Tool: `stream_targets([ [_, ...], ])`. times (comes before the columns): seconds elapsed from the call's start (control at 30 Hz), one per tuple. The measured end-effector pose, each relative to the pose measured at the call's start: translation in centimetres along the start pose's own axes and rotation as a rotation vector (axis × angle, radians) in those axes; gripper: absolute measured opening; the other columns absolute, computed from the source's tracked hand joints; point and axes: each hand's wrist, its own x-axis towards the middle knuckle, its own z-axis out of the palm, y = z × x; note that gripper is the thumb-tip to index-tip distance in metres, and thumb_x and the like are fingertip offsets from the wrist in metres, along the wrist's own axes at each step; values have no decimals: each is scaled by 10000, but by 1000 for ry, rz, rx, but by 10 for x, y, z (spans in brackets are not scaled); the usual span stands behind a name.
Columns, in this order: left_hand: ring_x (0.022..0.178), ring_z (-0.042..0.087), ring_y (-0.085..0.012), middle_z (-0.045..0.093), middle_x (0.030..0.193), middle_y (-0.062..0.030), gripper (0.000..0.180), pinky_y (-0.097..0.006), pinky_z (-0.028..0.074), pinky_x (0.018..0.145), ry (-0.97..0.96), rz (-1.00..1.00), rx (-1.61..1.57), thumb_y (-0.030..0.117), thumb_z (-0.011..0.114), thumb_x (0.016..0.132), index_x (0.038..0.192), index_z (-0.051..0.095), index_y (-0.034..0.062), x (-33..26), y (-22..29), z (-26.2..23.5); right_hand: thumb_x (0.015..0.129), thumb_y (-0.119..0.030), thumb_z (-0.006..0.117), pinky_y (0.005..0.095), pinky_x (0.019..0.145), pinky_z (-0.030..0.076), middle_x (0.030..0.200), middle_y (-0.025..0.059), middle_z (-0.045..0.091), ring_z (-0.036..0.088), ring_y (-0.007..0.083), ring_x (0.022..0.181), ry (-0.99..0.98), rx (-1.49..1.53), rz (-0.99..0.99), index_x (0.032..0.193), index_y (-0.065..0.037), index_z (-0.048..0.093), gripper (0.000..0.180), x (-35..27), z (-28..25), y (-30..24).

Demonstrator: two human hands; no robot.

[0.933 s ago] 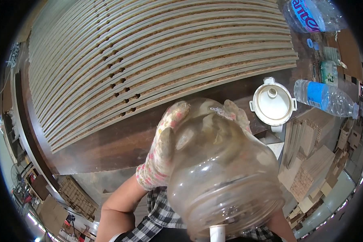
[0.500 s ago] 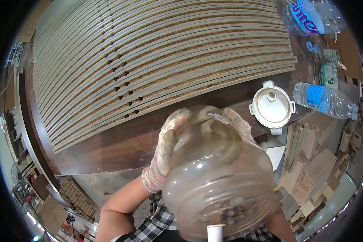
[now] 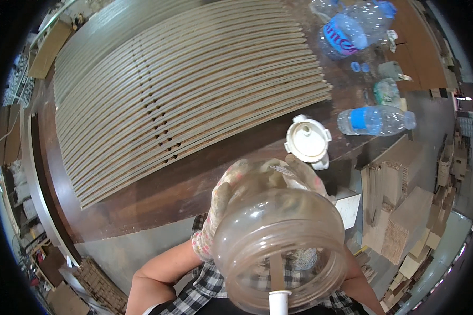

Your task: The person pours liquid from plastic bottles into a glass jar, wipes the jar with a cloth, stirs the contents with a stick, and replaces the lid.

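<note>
A large, clear, brownish plastic jar [image 3: 284, 210] is tilted close in front of me, its round open mouth toward me. My left hand [image 3: 223, 199], in a white glove with a small floral print, is wrapped round its left side. My right hand [image 3: 311, 178], gloved too, grips its far right side, partly hidden behind the jar. A short white tube [image 3: 279, 302] shows at the lower rim of the mouth; I cannot tell what it joins. Beyond the jar, a round white plastic lid [image 3: 307, 144] with side tabs lies on the dark table.
Grooved grey boards [image 3: 205, 84] in a row cover much of the brown table [image 3: 142, 215]. A blue-labelled water bottle [image 3: 376, 121] lies at the right edge, with a larger bottle [image 3: 347, 34] and blue caps [image 3: 356, 66] farther back. Stacked boards [image 3: 399, 220] stand at lower right.
The jar is tipped so that its mouth shows more openly and a strip inside it is visible. The boards, lid and bottles have shifted left in the view. Both hands still hold the jar.
</note>
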Motion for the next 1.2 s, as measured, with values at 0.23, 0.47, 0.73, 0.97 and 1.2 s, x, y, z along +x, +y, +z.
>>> stream_targets([
  [0.23,1313,465,-299,461,1426,-187,735,-401,383,1097,-87,-16,352,425,658,906,1451,362,32,14,-33,30,758,-599,741,407,1146,311,1523,153,351,355,270,1394,89,83,-51,1496,-16,296,1040,-30,-13,-35],
  [0.47,1326,438,-412,445,1424,-242,1016,-512,360,1083,-373,752,1594,281,890,677,1469,302,36,43,-53,45,764,-596,733,417,1143,317,1518,150,355,359,273,1391,210,120,-90,1494,-27,299,1022,-72,-57,-41],
  [0.73,1339,396,-392,329,1447,-262,1246,-489,358,1094,-170,109,1281,431,920,583,1488,194,-22,50,-104,35,771,-592,725,429,1139,323,1513,147,359,364,276,1388,256,210,-81,1493,-40,302,1002,-96,-122,-34],
  [0.97,1412,295,-388,201,1528,-274,1415,-480,259,1165,-295,239,1340,533,880,606,1533,-49,4,115,-134,73,777,-589,718,439,1135,329,1509,144,363,368,279,1385,265,289,-41,1491,-51,305,985,-106,-187,-25],
  [1.2,1449,162,-458,158,1546,-309,1262,-550,194,1158,-452,493,1686,706,733,685,1506,165,-67,150,-134,132,783,-586,710,449,1132,334,1504,141,367,372,282,1382,260,355,-22,1489,-62,308,967,-97,-247,-14],
])
